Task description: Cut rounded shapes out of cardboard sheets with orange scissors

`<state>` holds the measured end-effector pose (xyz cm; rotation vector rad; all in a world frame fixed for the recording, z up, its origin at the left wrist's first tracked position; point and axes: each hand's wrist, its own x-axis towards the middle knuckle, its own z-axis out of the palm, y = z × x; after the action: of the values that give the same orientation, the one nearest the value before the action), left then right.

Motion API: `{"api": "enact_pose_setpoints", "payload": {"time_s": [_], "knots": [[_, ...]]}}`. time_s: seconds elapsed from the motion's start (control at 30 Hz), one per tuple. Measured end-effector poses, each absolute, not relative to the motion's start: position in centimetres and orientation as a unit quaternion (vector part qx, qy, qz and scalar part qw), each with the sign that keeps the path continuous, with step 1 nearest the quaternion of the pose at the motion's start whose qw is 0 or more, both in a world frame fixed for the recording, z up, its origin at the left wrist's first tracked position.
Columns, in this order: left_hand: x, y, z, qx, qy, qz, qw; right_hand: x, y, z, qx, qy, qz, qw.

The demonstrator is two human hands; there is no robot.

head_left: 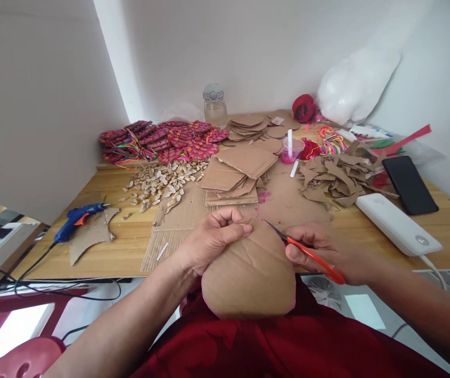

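The left hand is pinching a rounded, creased cardboard piece at the near table edge; the right hand is gripping orange-handled scissors at its rim. Curled cardboard scraps are lying right.

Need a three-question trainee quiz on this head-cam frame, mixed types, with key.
1. Which of the person's hands holds the orange-handled scissors?
2. True or false: the glue gun lies to the right of the peanut shells.
3. Fill in: the left hand grips a piece of ____.

Key:
1. The right hand.
2. False; the glue gun lies to the left of the peanut shells.
3. Cardboard.
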<state>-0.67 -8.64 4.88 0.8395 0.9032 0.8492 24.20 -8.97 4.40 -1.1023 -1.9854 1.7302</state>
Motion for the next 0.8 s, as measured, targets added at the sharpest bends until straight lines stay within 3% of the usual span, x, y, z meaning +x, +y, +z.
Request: {"api": "enact_pose_setpoints", "payload": {"time_s": [0.8], "knots": [[1.1, -7.1, 5.1, 0.396, 0.405, 0.342, 0.75, 25.8, -8.2, 5.3, -0.401, -0.73, 0.533, 0.148]]}}
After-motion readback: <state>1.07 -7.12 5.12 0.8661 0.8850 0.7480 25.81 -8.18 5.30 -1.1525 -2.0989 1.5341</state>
